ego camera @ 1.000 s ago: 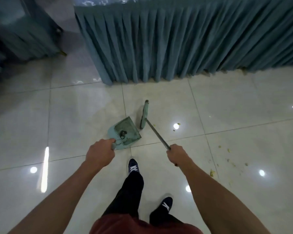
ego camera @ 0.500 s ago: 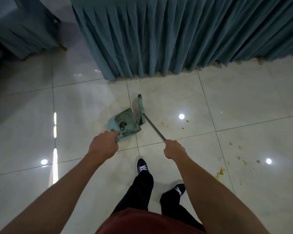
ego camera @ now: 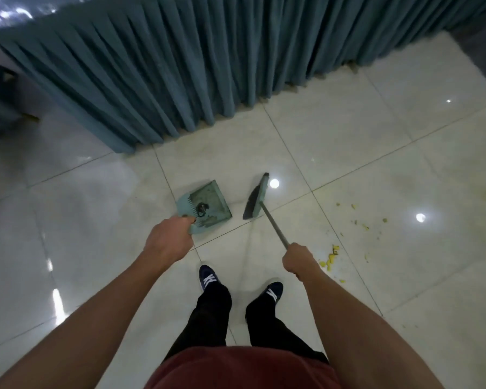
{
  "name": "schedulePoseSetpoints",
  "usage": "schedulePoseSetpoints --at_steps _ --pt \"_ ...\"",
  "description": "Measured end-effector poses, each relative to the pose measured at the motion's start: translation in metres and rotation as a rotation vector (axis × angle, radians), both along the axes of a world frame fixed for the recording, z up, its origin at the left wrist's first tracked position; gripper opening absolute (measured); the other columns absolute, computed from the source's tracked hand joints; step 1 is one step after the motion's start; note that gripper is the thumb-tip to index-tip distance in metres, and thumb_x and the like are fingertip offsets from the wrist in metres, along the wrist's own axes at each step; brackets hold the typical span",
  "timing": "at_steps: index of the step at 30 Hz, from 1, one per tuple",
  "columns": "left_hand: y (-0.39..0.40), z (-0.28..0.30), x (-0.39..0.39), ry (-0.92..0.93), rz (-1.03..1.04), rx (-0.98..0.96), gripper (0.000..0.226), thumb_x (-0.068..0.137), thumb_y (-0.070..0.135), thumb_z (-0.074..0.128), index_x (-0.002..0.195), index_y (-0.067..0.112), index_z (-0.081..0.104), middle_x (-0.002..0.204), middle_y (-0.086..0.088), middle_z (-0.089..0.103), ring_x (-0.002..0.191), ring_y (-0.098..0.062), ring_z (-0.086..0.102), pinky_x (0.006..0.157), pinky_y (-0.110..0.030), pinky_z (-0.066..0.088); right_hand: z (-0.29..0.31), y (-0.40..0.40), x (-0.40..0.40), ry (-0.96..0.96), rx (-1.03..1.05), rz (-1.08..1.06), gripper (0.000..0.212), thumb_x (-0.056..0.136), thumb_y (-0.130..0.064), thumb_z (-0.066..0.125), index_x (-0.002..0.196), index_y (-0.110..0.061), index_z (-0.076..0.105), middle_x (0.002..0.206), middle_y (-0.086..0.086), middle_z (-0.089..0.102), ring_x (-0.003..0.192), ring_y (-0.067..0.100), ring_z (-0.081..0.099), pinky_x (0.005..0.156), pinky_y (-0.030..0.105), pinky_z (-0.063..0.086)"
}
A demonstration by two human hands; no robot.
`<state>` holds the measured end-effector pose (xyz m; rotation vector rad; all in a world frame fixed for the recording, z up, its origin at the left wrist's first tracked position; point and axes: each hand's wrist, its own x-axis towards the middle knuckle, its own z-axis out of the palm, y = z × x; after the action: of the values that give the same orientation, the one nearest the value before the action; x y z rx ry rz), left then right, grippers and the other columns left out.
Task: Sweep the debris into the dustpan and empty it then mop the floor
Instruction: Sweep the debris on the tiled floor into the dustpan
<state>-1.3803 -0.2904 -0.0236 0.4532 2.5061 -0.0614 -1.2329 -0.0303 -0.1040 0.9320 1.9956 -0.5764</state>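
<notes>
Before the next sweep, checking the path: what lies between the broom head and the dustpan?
In the head view, only bare tile separates the broom head from the dustpan.

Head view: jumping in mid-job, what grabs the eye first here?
The two hands at center: the left hand grips the teal dustpan, which holds a dark clump, and the right hand grips the broom just right of it. Yellow debris lies scattered on the glossy tile floor to the right, unswept. A pleated teal table skirt fills the top.

Glossy pale tiled floor — pleated teal table skirt behind
</notes>
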Motion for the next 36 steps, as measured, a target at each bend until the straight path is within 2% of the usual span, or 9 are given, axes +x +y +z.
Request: schedulePoseSetpoints --at_steps 3,5,9,15,18,21,25,31,36 --pt "0.042 0.001 0.020 -0.009 -0.073 -0.003 0.046 0.091 0.014 0.050 0.132 0.032 0.061 0.108 -0.007 0.068 0.091 -0.028 0.067 0.069 -0.031 0.046 0.001 0.031 0.044 -0.003 -0.007 -0.091 0.031 0.096 -0.010 0.043 0.125 -0.002 0.054 0.113 0.014 0.062 0.104 0.034 0.065 0.078 0.037 0.054" --pt "0.070 0.000 0.031 -0.014 -0.121 0.010 0.044 0.090 0.015 0.050 0.129 0.031 0.063 0.105 -0.006 0.069 0.090 -0.028 0.067 0.069 -0.031 0.048 0.001 0.053 0.074 -0.014 -0.016 -0.156 0.032 0.097 -0.008 0.042 0.126 -0.002 0.052 0.117 0.016 0.061 0.104 0.035 0.065 0.069 0.034 0.049" --pt "0.126 -0.002 0.060 -0.011 -0.231 0.031 0.043 0.091 0.017 0.051 0.130 0.031 0.063 0.108 -0.009 0.069 0.094 -0.031 0.067 0.073 -0.034 0.051 0.005 0.090 0.136 -0.047 0.012 -0.260 0.032 0.096 -0.008 0.043 0.127 -0.004 0.052 0.082 0.003 0.047 0.082 0.026 0.057 0.048 0.028 0.034" --pt "0.202 -0.002 0.102 -0.007 -0.417 0.035 0.044 0.091 0.017 0.049 0.130 0.033 0.062 0.111 -0.007 0.070 0.095 -0.030 0.067 0.077 -0.035 0.051 0.012 0.123 0.216 -0.057 0.052 -0.465 0.034 0.092 -0.007 0.043 0.125 -0.007 0.054 0.079 0.002 0.046 0.076 0.023 0.058 0.065 0.033 0.048" --pt "0.232 0.000 0.117 -0.006 -0.502 0.031 0.042 0.091 0.018 0.050 0.128 0.033 0.063 0.112 -0.006 0.070 0.092 -0.029 0.067 0.073 -0.033 0.050 0.016 0.132 0.247 -0.012 0.076 -0.553 0.031 0.092 -0.008 0.044 0.121 -0.007 0.055 0.079 0.001 0.047 0.063 0.015 0.050 0.057 0.030 0.045" --pt "0.255 0.004 0.128 0.001 -0.563 0.027 0.042 0.092 0.020 0.051 0.130 0.034 0.061 0.113 -0.005 0.069 0.094 -0.028 0.066 0.071 -0.032 0.047 0.020 0.138 0.264 0.056 0.045 -0.691 0.029 0.090 -0.009 0.044 0.116 -0.006 0.055 0.083 0.003 0.051 0.063 0.017 0.052 0.051 0.029 0.045" --pt "0.276 0.011 0.132 0.010 -0.592 0.061 0.040 0.092 0.020 0.052 0.128 0.033 0.061 0.111 -0.006 0.069 0.087 -0.028 0.063 0.068 -0.031 0.043 0.025 0.141 0.275 0.106 0.025 -0.765 0.028 0.091 -0.012 0.042 0.116 -0.006 0.054 0.086 0.004 0.052 0.065 0.021 0.058 0.044 0.028 0.046" --pt "0.290 0.019 0.105 0.027 -0.588 0.088 0.033 0.089 0.019 0.053 0.118 0.030 0.064 0.104 -0.007 0.068 0.090 -0.032 0.064 0.067 -0.032 0.042 0.030 0.155 0.238 0.135 0.053 -0.660 0.036 0.085 -0.015 0.047 0.118 -0.012 0.060 0.103 0.008 0.062 0.082 0.028 0.064 0.074 0.036 0.059" --pt "0.297 0.016 0.050 0.026 -0.547 0.122 0.036 0.086 0.018 0.054 0.117 0.032 0.064 0.101 -0.006 0.070 0.087 -0.032 0.065 0.065 -0.032 0.044 0.023 0.174 0.171 0.152 0.104 -0.533 0.038 0.087 -0.011 0.046 0.122 -0.014 0.060 0.099 0.003 0.058 0.084 0.026 0.062 0.067 0.032 0.051"
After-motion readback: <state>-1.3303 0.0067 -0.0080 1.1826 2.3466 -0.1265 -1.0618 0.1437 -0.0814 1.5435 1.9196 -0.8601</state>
